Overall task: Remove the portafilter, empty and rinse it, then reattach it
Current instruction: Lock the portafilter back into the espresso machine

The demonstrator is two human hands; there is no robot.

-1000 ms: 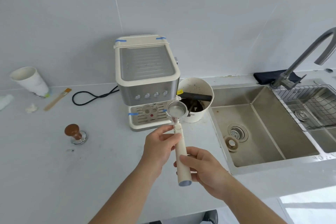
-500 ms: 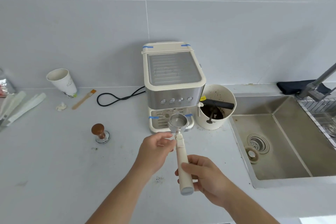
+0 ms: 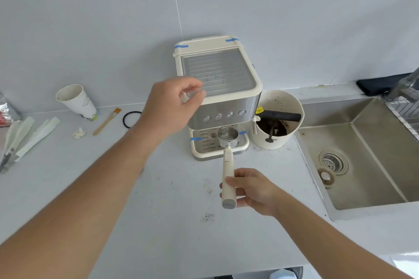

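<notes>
The portafilter (image 3: 227, 154) has a cream handle and a steel basket that looks empty and clean. My right hand (image 3: 251, 190) grips the handle near its end and holds the basket just above the drip tray, in front of the cream espresso machine (image 3: 217, 88). My left hand (image 3: 172, 106) is raised at the machine's top left corner, fingers loosely curled, holding nothing that I can see. The group head under the machine's front is hidden from this angle.
A cream knock bucket (image 3: 278, 118) with dark grounds stands right of the machine. The steel sink (image 3: 367, 154) lies further right, with a drain and a loose stopper. A paper cup (image 3: 77, 102), a brush (image 3: 106, 121) and plastic strips (image 3: 27, 133) sit at the left.
My left hand has let go of the portafilter's neck and risen to the machine's top left corner. The right hand has carried the basket closer to the machine. The tamper is now hidden.
</notes>
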